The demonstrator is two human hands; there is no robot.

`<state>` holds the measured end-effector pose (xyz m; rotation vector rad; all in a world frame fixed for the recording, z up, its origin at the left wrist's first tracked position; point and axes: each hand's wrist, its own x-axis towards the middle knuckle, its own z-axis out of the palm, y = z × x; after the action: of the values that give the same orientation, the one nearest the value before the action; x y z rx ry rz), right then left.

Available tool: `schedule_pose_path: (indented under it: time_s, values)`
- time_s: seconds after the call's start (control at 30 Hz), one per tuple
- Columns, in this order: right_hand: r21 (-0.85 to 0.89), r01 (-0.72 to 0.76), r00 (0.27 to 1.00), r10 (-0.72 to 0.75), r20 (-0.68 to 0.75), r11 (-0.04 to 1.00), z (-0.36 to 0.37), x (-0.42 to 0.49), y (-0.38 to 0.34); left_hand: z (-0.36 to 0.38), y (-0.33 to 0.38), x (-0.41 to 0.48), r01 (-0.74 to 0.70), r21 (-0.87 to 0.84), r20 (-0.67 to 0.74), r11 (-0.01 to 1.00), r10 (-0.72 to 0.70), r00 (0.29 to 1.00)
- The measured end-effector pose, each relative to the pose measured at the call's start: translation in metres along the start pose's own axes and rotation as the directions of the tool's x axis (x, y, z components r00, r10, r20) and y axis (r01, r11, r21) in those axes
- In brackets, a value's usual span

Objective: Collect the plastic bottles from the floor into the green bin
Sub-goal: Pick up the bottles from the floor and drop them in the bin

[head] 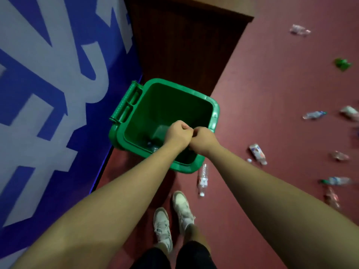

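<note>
Left hand (pixel 177 133) and right hand (pixel 204 139) curled into fists, knuckles touching above the green bin (pixel 214 113); whether anything sits inside either fist, cannot tell. Something pale at the bin's bottom, perhaps a bottle. Nearest bottle (pixel 203 178) on the floor (pixel 272 84) just beside the bin at 5 o'clock, others scattered toward 3. Likely risk: kicking or treading on that near one when stepping away.

The bin (pixel 210 105) before me is bright green inside and out. The floor (pixel 281 84) is dull red-maroon. On my left the wall (pixel 48 94) is deep blue with large pale grey-white shapes. My shoes (pixel 163 228) are white with grey marks. The bottle (pixel 203 178) near the bin is clear with a white cap; far right lies a green scrap (pixel 342 64).
</note>
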<state>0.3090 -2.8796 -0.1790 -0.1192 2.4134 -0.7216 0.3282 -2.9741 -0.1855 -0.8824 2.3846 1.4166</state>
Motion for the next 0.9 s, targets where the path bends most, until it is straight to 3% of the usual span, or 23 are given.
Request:
schedule_pose_path:
  time_s: [0.23, 0.5, 0.63, 0.9]
  values:
    - [0.162, 0.030, 0.974, 0.008, -0.226, 0.986, -0.047, -0.155, 0.039, 0.016, 0.042, -0.153, -0.264, -0.022, -0.003, 0.964, 0.264, 0.965]
    - [0.285, 0.182, 0.943, -0.085, -0.321, 0.941, -0.009, -0.369, 0.157, 0.097, -0.022, -0.356, -0.353, -0.079, 0.027, 0.932, 0.356, 0.934]
    - [0.302, 0.066, 0.957, 0.026, -0.289, 0.951, 0.019, -0.458, 0.241, 0.155, -0.064, -0.439, -0.227, -0.144, 0.182, 0.963, 0.252, 0.951]
    - [0.241, -0.183, 0.947, 0.236, -0.217, 0.953, 0.065, -0.521, 0.364, 0.223, -0.134, -0.516, -0.292, 0.048, 0.273, 0.955, 0.269, 0.924]
